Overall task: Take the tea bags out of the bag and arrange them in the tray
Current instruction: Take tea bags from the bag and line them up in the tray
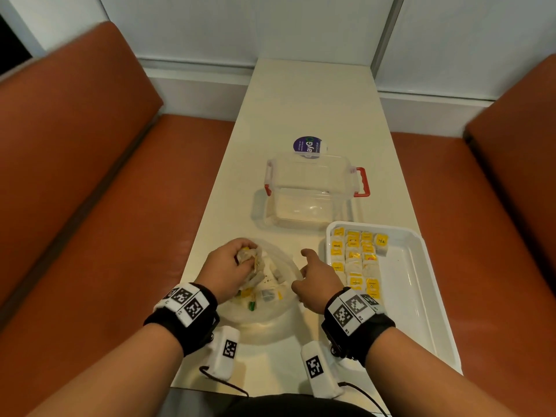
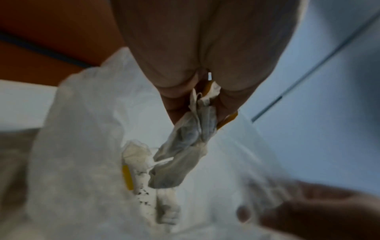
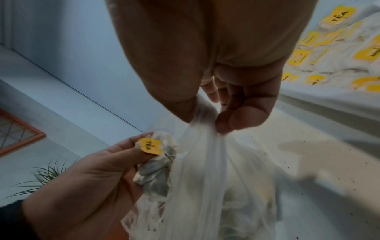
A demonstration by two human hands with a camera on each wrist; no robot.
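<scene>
The left hand (image 1: 231, 261) gripped a bunch of tea bags (image 3: 153, 164) just above the plastic bag (image 1: 264, 308) — its mouth pinched by the right hand (image 1: 316, 284). The tray (image 1: 421, 296) lay at three o'clock, beyond the right hand, long axis twelve-to-six.

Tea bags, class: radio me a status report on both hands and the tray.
Left hand grips tea bags at the plastic bag. Right hand pinches its rim. Tray part filled. Nothing in the way.
</scene>
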